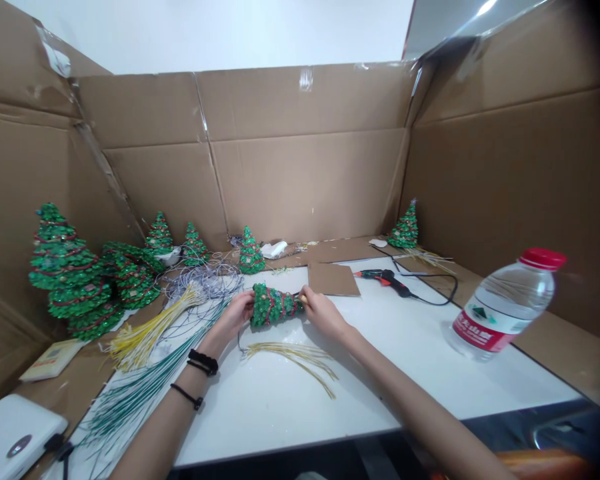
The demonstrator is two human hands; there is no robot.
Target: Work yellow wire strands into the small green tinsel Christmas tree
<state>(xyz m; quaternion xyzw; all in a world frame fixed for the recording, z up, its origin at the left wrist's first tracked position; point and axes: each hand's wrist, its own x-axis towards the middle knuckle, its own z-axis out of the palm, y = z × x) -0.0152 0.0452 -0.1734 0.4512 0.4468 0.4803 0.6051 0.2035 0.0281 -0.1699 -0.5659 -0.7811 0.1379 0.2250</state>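
Observation:
A small green Christmas tree [276, 305] with red garland lies on its side in the air just above the white tabletop. My left hand [239, 312] is closed around its broad base at the left. At the tip, on the right, the fingers of my right hand [320, 308] are pinched together. A small tan bit shows between those fingertips, too small to name. Just below the tree, a loose bundle of yellow wires [293, 353] lies on the white table [250, 413]. Beside my left forearm stretch green wires [135, 393].
More Christmas trees stand at the left [63, 250], along the back [251, 252] and at the back right [405, 227]. A hot glue gun [387, 280] lies by a cardboard square [334, 280]. A water bottle [505, 307] stands right. Cardboard walls [310, 167] enclose the table.

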